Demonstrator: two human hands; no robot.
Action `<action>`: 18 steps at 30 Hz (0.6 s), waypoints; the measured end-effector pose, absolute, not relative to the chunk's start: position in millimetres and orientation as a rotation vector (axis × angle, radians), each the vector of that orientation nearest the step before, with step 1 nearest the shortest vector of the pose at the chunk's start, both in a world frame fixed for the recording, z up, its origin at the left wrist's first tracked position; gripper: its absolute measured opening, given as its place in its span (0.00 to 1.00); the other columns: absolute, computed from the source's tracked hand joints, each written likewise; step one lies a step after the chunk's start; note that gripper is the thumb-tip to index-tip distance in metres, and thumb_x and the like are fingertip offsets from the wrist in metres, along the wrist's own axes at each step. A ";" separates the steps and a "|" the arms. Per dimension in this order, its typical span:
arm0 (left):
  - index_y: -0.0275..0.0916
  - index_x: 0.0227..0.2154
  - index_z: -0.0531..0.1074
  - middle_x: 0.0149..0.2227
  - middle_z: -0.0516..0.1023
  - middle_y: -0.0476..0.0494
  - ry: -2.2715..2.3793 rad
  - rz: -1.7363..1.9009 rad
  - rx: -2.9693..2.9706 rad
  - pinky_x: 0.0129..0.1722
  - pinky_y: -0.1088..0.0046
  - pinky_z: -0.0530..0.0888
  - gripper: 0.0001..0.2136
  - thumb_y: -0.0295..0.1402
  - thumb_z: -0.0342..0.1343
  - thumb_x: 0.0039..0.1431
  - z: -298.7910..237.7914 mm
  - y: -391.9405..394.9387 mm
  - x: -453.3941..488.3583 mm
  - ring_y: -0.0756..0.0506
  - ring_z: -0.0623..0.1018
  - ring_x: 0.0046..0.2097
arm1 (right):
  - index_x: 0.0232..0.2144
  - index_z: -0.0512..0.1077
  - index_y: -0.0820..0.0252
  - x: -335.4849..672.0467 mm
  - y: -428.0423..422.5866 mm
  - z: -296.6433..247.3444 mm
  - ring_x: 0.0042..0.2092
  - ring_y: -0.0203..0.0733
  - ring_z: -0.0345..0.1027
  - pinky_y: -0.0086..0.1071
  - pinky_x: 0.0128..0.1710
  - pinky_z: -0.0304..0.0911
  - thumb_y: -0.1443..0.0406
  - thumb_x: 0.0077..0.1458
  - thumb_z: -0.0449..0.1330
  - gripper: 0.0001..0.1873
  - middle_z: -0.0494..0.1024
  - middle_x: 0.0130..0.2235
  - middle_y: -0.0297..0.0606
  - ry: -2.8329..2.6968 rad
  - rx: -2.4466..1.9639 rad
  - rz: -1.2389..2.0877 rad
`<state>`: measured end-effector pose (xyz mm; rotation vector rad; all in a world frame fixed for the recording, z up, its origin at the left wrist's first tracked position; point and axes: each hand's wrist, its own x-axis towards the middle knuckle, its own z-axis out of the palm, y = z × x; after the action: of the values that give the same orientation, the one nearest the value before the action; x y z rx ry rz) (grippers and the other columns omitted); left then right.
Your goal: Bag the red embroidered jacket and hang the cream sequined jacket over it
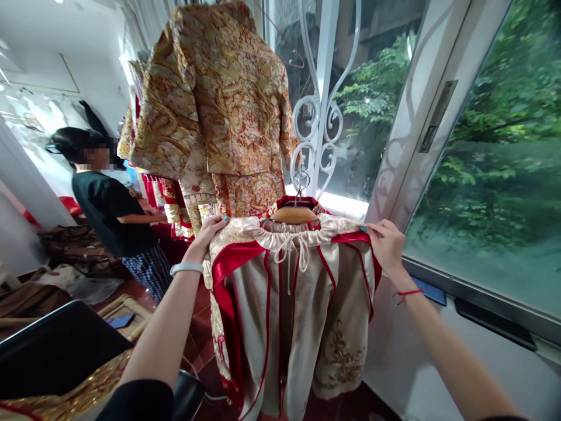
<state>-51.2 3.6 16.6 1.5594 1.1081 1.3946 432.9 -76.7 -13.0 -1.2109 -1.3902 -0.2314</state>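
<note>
A cream satin skirt (302,298) with red trim and gold embroidery near its lower edge spreads out in front of me. White drawstrings are tied in a bow at its gathered waist. My left hand (208,234) pinches the waist's left end, and my right hand (388,242) grips the right end. Between the hands, a wooden hanger (295,215) with a metal hook shows above the waistband. A red collar (322,206) of another garment appears around the hanger; the skirt hides most of that garment.
A gold brocade jacket (245,111) hangs behind the skirt, beside a white scrolled metal frame (321,111). A window (486,164) stands at right, with a dark phone-like slab (495,321) on its ledge. A person (109,204) stands at left near a black chair (56,351).
</note>
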 end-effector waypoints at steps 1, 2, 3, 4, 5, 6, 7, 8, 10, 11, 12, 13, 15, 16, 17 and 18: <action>0.41 0.24 0.66 0.22 0.66 0.53 1.117 1.463 1.564 0.24 0.74 0.62 0.17 0.47 0.64 0.40 16.5 1.3 -49.6 0.51 0.65 0.24 | 0.29 0.81 0.56 429.8 -85.1 -15.0 0.34 0.46 0.67 0.42 0.38 0.64 0.54 0.58 0.57 0.18 0.73 0.27 0.40 -1.374 -1.204 -0.350; 0.41 0.25 0.66 0.23 0.66 0.53 1.132 1.526 1.566 0.25 0.75 0.62 0.18 0.48 0.63 0.41 15.3 -1.7 -47.9 0.51 0.65 0.25 | 0.30 0.81 0.55 427.2 -92.9 -19.9 0.34 0.46 0.67 0.42 0.39 0.64 0.55 0.60 0.56 0.17 0.73 0.27 0.40 -1.335 -1.201 -0.435; 0.42 0.26 0.66 0.23 0.66 0.53 1.150 1.572 1.566 0.25 0.74 0.62 0.18 0.50 0.62 0.42 13.0 -5.0 -46.2 0.50 0.65 0.26 | 0.31 0.81 0.55 424.8 -99.5 -28.0 0.33 0.47 0.67 0.42 0.39 0.65 0.55 0.60 0.56 0.16 0.73 0.27 0.41 -1.282 -1.201 -0.489; 0.42 0.26 0.66 0.24 0.67 0.53 1.169 1.596 1.566 0.26 0.74 0.62 0.19 0.52 0.62 0.43 10.1 -8.0 -44.8 0.50 0.66 0.26 | 0.31 0.81 0.55 422.5 -104.6 -39.2 0.33 0.47 0.67 0.42 0.39 0.65 0.56 0.61 0.57 0.16 0.74 0.27 0.41 -1.231 -1.202 -0.514; 0.42 0.26 0.66 0.24 0.67 0.53 1.185 1.595 1.564 0.26 0.74 0.62 0.20 0.53 0.62 0.43 7.3 -10.7 -44.0 0.49 0.66 0.26 | 0.30 0.81 0.54 420.5 -108.1 -52.5 0.33 0.47 0.68 0.43 0.39 0.66 0.56 0.61 0.57 0.15 0.74 0.27 0.41 -1.196 -1.202 -0.513; 0.41 0.26 0.66 0.23 0.68 0.52 1.198 1.567 1.564 0.26 0.74 0.62 0.21 0.53 0.62 0.42 5.0 -12.9 -43.8 0.49 0.67 0.26 | 0.29 0.80 0.54 418.7 -110.4 -66.8 0.34 0.48 0.69 0.44 0.40 0.66 0.56 0.61 0.57 0.16 0.75 0.27 0.41 -1.190 -1.201 -0.491; 0.41 0.25 0.66 0.23 0.68 0.52 1.207 1.519 1.572 0.26 0.74 0.62 0.21 0.53 0.63 0.41 3.9 -15.0 -44.2 0.49 0.67 0.26 | 0.28 0.79 0.54 417.2 -112.1 -80.5 0.36 0.49 0.70 0.45 0.41 0.67 0.57 0.62 0.56 0.16 0.76 0.29 0.42 -1.199 -1.205 -0.461; 0.41 0.26 0.67 0.24 0.69 0.51 1.219 1.470 1.596 0.26 0.74 0.63 0.21 0.53 0.63 0.41 4.0 -17.5 -44.8 0.49 0.68 0.26 | 0.28 0.79 0.54 416.4 -113.7 -92.4 0.37 0.50 0.71 0.47 0.43 0.68 0.57 0.62 0.55 0.16 0.77 0.30 0.42 -1.216 -1.214 -0.431; 0.39 0.30 0.70 0.28 0.72 0.48 1.283 1.425 1.701 0.29 0.73 0.66 0.21 0.52 0.63 0.42 6.5 -25.5 -45.0 0.47 0.70 0.30 | 0.31 0.79 0.56 416.8 -117.8 -105.8 0.40 0.51 0.72 0.48 0.45 0.68 0.58 0.61 0.55 0.15 0.78 0.34 0.44 -1.213 -1.252 -0.389; 0.39 0.33 0.72 0.32 0.73 0.46 1.341 1.453 1.780 0.32 0.72 0.68 0.20 0.50 0.62 0.45 7.8 -31.9 -43.6 0.46 0.72 0.33 | 0.35 0.79 0.57 418.2 -120.1 -106.3 0.42 0.52 0.72 0.49 0.47 0.69 0.58 0.61 0.56 0.14 0.78 0.37 0.46 -1.192 -1.270 -0.383; 0.39 0.36 0.73 0.35 0.74 0.44 1.423 1.519 1.868 0.36 0.70 0.70 0.19 0.49 0.60 0.48 8.4 -40.1 -40.4 0.44 0.73 0.37 | 0.40 0.78 0.58 420.5 -121.8 -102.6 0.44 0.52 0.72 0.49 0.49 0.68 0.58 0.59 0.58 0.14 0.78 0.40 0.47 -1.182 -1.278 -0.377; 0.40 0.39 0.73 0.39 0.73 0.43 1.520 1.609 1.956 0.42 0.66 0.71 0.18 0.47 0.58 0.52 7.9 -49.9 -35.3 0.41 0.73 0.42 | 0.47 0.76 0.58 423.5 -122.4 -95.7 0.47 0.53 0.71 0.49 0.52 0.67 0.58 0.58 0.60 0.17 0.78 0.45 0.47 -1.197 -1.272 -0.361; 0.40 0.43 0.72 0.44 0.72 0.40 1.691 1.761 2.105 0.51 0.59 0.69 0.16 0.43 0.55 0.56 3.8 -73.3 -19.3 0.38 0.71 0.49 | 0.58 0.68 0.56 431.4 -118.0 -77.1 0.56 0.55 0.67 0.51 0.57 0.63 0.56 0.54 0.63 0.30 0.73 0.55 0.48 -1.298 -1.239 -0.275; 0.40 0.44 0.72 0.45 0.71 0.39 1.728 1.787 2.161 0.54 0.56 0.68 0.15 0.41 0.54 0.57 0.8 -86.2 -8.9 0.37 0.70 0.51 | 0.62 0.63 0.54 435.6 -112.9 -68.4 0.60 0.55 0.64 0.52 0.60 0.61 0.56 0.53 0.63 0.35 0.70 0.59 0.47 -1.377 -1.224 -0.204; 0.40 0.45 0.71 0.45 0.71 0.38 1.723 1.777 2.201 0.55 0.54 0.68 0.14 0.40 0.53 0.58 -2.1 -99.7 2.3 0.36 0.70 0.51 | 0.63 0.61 0.53 439.5 -106.4 -61.7 0.62 0.55 0.62 0.52 0.61 0.59 0.55 0.53 0.63 0.37 0.68 0.62 0.46 -1.460 -1.220 -0.113; 0.41 0.45 0.71 0.45 0.71 0.38 1.681 1.749 2.224 0.55 0.53 0.69 0.13 0.38 0.53 0.59 -4.3 -114.0 13.8 0.36 0.71 0.51 | 0.63 0.61 0.52 442.6 -99.3 -57.7 0.62 0.54 0.62 0.51 0.62 0.59 0.54 0.55 0.61 0.35 0.68 0.62 0.45 -1.527 -1.226 -0.015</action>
<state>13.8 -114.0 -4.3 2.2239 1.6810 1.7487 442.6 -99.3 -57.7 -1.2258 -1.5266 -0.0151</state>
